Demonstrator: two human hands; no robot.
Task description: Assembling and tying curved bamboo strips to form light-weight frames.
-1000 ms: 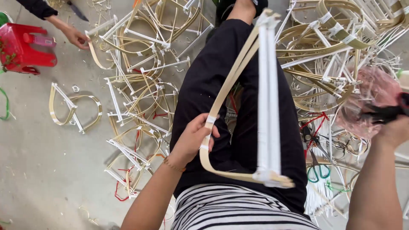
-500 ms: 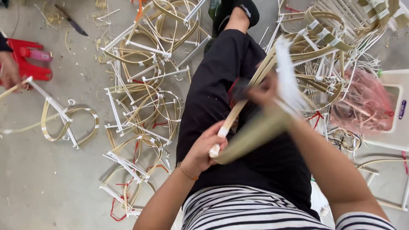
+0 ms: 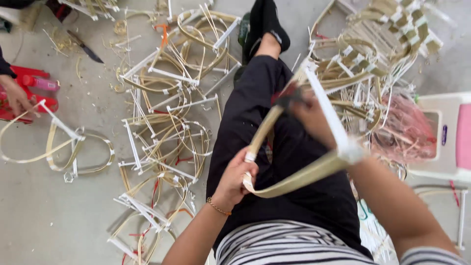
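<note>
Since the earlier frame my right hand (image 3: 311,120) has slid a little further up the frame (image 3: 299,147) and the whole piece has tipped so its white bar (image 3: 326,113) now runs steeply across my lap; the bent bamboo strip (image 3: 294,179) has swung lower, toward my striped shirt. My left hand (image 3: 240,174) is clenched around the strip's curved end, thumb pressed over a white taped joint. My right hand is closed on the upper part of the frame, holding something dark with a red bit beside it; it is blurred, so I cannot tell what that tool is.

To do this step well, I judge I should keep the left grip firm so the curve does not spring back, and work the right hand close to the joint rather than far along the bar.

The frame rests over my black trousers (image 3: 274,162). Finished frames (image 3: 167,113) lie piled on the floor to my left, more (image 3: 387,54) to my right beside a pink bag (image 3: 405,137). Another person's hand (image 3: 17,98) rests near a red stool (image 3: 27,91).
</note>
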